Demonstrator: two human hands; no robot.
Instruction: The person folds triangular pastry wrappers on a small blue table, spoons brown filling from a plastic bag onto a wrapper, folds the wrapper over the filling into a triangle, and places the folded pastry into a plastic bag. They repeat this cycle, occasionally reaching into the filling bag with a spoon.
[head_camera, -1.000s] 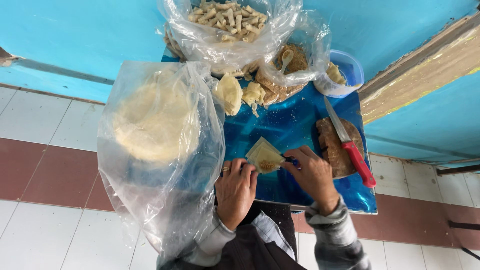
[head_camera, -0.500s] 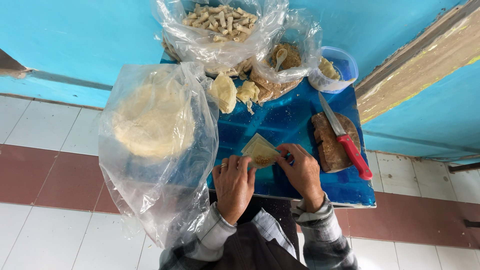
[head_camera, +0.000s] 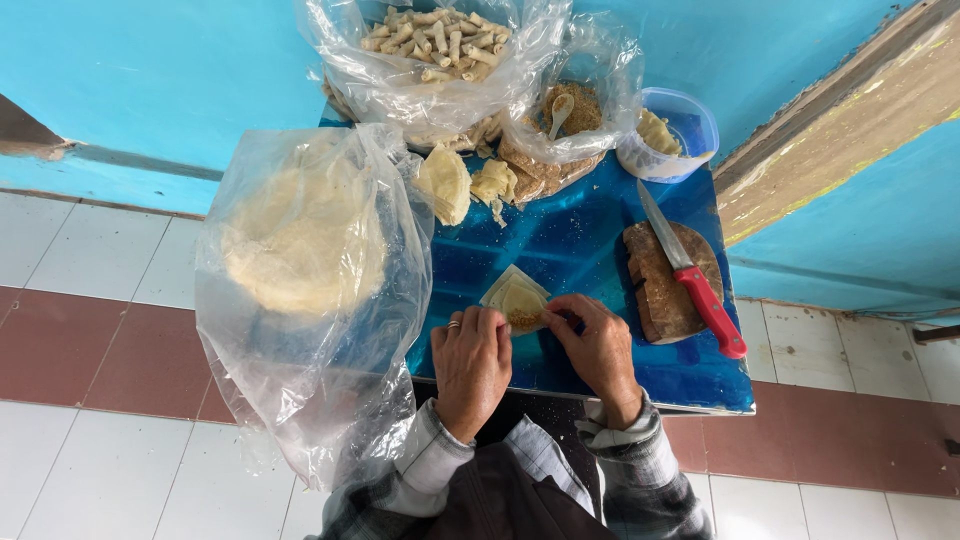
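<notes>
Two hands: both of mine work at the near edge of the blue table top (head_camera: 590, 245), side by side and almost touching.
Left hand (head_camera: 472, 362): palm down, fingers curled onto the near left corner of the pastry wrapper (head_camera: 515, 298), pinching it; a ring shows on one finger.
Right hand (head_camera: 598, 348): fingers bent inward, gripping the near right edge of the same wrapper with thumb and fingertips.
Wrapper position: it lies flat on the blue surface just ahead of my fingers, pale yellow, angular, with a darker patch of filling at its middle.
Wrapper stock: a large clear plastic bag (head_camera: 300, 300) to my left holds a round stack of pale sheets (head_camera: 300, 240); the bag overhangs the table's left edge.
Loose pieces: two crumpled pale sheets (head_camera: 445, 183) lie near the far middle of the table.
Finished rolls: a clear bag at the far edge holds many small rolled pieces (head_camera: 440, 40).
Filling: a second clear bag beside it holds brown crumbly filling (head_camera: 575, 110) with a spoon (head_camera: 558, 110) standing in it.
Tub: a clear plastic container (head_camera: 668, 135) stands at the far right corner with pale contents.
Board: a brown wooden board (head_camera: 665, 285) lies to the right of my right hand, well apart from the wrapper.
Knife: a red-handled knife (head_camera: 692, 272) rests diagonally across that board, blade pointing away from me.
Surroundings: turquoise wall ahead, white and reddish floor tiles on both sides.
</notes>
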